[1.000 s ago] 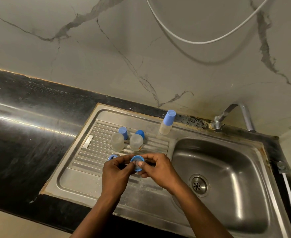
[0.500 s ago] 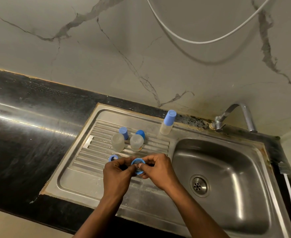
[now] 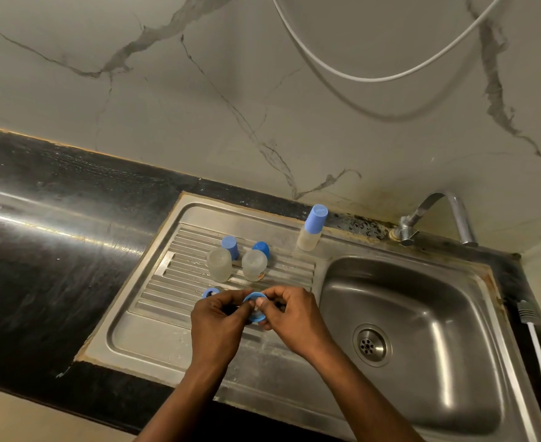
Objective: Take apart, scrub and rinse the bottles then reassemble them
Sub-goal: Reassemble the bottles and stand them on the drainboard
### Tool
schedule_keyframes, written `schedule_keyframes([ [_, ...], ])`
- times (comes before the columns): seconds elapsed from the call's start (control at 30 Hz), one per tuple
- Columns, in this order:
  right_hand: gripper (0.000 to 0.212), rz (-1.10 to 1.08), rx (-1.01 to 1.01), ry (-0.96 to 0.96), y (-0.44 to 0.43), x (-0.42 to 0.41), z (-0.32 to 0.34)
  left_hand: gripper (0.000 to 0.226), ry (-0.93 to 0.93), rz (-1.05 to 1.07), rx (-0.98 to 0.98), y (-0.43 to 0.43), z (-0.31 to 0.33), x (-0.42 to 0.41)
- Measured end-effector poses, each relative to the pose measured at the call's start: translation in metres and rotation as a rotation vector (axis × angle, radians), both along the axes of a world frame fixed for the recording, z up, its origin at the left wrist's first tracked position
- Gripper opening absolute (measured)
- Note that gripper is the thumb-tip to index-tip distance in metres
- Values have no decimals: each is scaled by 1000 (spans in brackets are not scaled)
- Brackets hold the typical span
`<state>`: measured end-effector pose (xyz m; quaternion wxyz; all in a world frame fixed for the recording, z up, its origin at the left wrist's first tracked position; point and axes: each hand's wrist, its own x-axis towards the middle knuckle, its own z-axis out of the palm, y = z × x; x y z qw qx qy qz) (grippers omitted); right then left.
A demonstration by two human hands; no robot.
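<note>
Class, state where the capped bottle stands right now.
In the head view the capped bottle stands upright at the far right corner of the drainboard, beside the basin and left of the tap.

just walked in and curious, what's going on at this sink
A person is working on bottle parts over the drainboard. The left hand and the right hand both pinch one blue ring. Two frosted bottle bodies, two blue caps and another ring sit apart on the drainboard. One capped bottle stands assembled at the back edge.
</note>
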<state>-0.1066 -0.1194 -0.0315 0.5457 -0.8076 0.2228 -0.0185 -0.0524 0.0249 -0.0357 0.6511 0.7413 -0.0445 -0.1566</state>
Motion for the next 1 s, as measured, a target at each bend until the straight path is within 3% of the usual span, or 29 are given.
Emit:
schedule_keyframes([
  [0.13, 17, 11, -158, -4, 5, 0, 0, 22, -18, 17, 6, -2, -1, -1],
  [0.37, 21, -65, 35, -20, -3, 4, 5, 23, 69, -24, -44, -2, 2, -4],
  [0.53, 27, -5, 157, -16, -10, 0, 7, 20, 130, -15, -63, -1, 2, -4],
  [0.8, 11, 2, -48, 28, -1, 0, -2, 21, 81, 2, 30, -3, 1, -4],
  [1.0, 21, 16, 33, 42, -1, 2, 3, 17, 100, 2, 18, 0, -2, -2],
])
